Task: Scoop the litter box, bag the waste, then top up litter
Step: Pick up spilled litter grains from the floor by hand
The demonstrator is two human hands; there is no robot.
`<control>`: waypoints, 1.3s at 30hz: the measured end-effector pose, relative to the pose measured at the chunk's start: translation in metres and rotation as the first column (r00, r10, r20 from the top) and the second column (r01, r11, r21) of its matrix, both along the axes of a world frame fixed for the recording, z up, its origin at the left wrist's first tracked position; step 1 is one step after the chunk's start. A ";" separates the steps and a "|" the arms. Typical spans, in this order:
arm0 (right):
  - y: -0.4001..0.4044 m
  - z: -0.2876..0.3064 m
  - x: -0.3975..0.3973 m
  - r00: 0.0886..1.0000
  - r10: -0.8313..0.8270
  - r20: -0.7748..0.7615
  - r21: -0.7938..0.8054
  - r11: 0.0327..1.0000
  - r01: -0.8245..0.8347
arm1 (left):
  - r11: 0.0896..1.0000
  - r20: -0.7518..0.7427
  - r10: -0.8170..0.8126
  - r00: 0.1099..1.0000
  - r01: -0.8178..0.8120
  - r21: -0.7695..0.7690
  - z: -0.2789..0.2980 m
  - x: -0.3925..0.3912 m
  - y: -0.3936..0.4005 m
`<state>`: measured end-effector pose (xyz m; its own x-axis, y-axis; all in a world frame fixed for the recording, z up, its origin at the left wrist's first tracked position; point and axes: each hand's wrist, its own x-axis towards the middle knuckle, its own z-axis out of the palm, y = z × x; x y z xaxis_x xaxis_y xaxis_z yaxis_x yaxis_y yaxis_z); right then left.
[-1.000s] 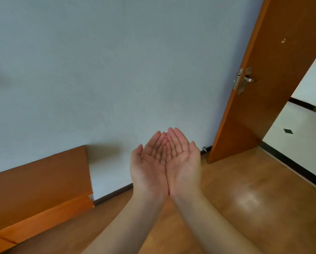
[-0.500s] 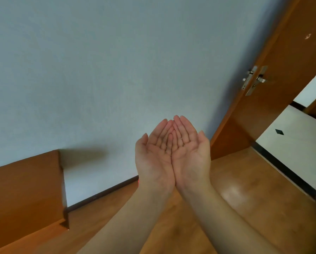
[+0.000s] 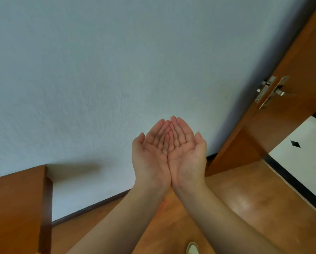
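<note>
My left hand (image 3: 150, 158) and my right hand (image 3: 186, 154) are held up in front of me, palms up, their inner edges pressed together into a shallow cup. The fingers are straight and lightly bent, and both palms hold nothing. No litter box, scoop, bag or litter shows anywhere in the head view.
A pale wall (image 3: 117, 70) fills most of the view. A wooden door (image 3: 282, 116) with a metal handle (image 3: 274, 92) stands open at the right, with white tiled floor (image 3: 304, 158) beyond. Wooden furniture (image 3: 16, 208) stands at the lower left on a wooden floor (image 3: 245, 198). A shoe tip (image 3: 192, 248) shows at the bottom.
The view has swung to the right and tilted, so the door and furniture shifted in frame. My cupped hands stayed together and rose slightly.
</note>
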<state>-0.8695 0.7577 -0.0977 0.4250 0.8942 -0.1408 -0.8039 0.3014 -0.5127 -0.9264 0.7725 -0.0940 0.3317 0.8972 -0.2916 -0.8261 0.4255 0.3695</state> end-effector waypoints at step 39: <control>0.167 -0.322 0.145 0.925 0.379 0.037 -0.038 0.925 -0.378 | 0.898 -0.096 0.418 0.903 -0.427 -0.104 -0.313 0.146 0.144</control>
<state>-0.7243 0.9244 -0.4200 0.0621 0.9853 -0.1590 -0.8320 -0.0369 -0.5535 -0.7800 0.9164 -0.4069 -0.0964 0.9052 -0.4139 -0.9119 0.0864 0.4012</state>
